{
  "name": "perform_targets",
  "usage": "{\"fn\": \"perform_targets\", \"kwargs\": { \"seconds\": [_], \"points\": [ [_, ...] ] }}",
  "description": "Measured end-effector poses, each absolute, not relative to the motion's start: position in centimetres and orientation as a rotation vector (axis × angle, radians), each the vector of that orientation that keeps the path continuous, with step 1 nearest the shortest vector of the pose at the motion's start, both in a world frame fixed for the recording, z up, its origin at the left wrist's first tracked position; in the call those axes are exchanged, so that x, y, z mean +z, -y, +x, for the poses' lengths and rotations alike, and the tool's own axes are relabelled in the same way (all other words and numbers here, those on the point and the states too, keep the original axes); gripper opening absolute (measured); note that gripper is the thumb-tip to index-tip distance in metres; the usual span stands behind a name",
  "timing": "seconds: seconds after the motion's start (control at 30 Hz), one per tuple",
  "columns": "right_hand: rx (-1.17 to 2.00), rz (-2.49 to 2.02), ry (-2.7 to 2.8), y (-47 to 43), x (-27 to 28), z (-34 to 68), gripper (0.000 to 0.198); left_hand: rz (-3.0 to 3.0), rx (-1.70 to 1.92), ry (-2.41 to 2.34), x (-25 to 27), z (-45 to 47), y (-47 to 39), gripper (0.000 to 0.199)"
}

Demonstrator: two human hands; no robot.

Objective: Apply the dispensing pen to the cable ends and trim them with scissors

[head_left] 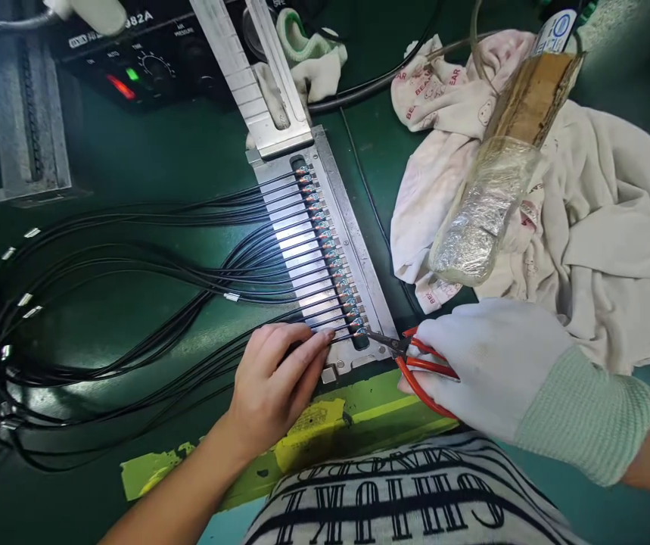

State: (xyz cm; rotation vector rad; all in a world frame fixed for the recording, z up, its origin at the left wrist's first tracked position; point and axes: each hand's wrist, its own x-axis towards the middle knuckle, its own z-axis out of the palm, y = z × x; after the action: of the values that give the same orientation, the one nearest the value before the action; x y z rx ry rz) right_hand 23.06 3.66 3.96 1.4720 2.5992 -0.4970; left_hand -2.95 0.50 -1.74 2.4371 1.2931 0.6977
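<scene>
A metal fixture plate [296, 242] lies on the green table with a row of small connectors [333, 253] along its slot. Black cables [188, 288] run into them from the left. My bare left hand [282, 378] pinches the cable nearest me, close to its connector. My right hand [489, 363], in a white glove with a green cuff, is closed around red-handled scissors [430, 378]. Their dark blade tips touch or nearly touch the connector at the near end of the row; which of the two I cannot tell.
A black control box [148, 60] with red and green lights stands at the back left, beside a metal block [32, 129]. A raised metal arm [262, 83] rises from the plate's far end. Rightward lie crumpled white cloths [602, 204] and a plastic-wrapped bundle [472, 227]. Yellow-green tape [313, 431] edges the table.
</scene>
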Motion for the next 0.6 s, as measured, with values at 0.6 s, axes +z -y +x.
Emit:
{"fn": "perform_targets", "kwargs": {
  "seconds": [0.6],
  "points": [
    [-0.321,1.379,-2.589,-5.3,4.1,20.1,0.030,2.358,0.729,-1.229,-1.9,-3.4,-0.5,0.034]
  ]
}}
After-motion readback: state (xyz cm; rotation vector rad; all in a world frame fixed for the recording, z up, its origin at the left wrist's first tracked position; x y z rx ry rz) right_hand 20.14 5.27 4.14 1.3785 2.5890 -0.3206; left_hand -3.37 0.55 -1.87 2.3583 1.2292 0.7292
